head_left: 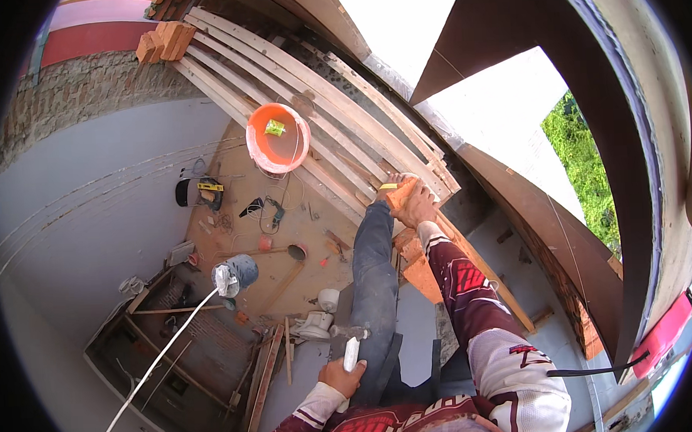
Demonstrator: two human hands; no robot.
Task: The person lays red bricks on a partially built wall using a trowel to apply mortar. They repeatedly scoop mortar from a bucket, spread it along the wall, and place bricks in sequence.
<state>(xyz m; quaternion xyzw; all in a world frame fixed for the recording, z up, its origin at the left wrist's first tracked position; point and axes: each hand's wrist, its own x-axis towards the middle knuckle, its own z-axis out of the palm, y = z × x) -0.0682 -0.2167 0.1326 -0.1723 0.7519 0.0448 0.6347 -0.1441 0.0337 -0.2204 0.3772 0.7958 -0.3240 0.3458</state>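
Note:
My right hand (420,206) grips an orange brick (399,194) at the near end of several pale wooden planks (318,109), beside my foot with a yellow strap. Below it, more bricks (420,278) lie beside my trousered leg (371,269). My left hand (340,378) is closed around a white-handled tool (351,355), held low against my leg; its grey head is hard to make out. An orange bucket (278,161) with a small yellow-green container (275,128) inside sits among the planks.
Far below lies a floor (278,257) with power tools (276,215), cords and timber. A grey-blue container (244,271) hangs by a white line at lower left. A brick stack (172,42) tops the wall at upper left. Large dark and white panels and a pink object (664,333) are right.

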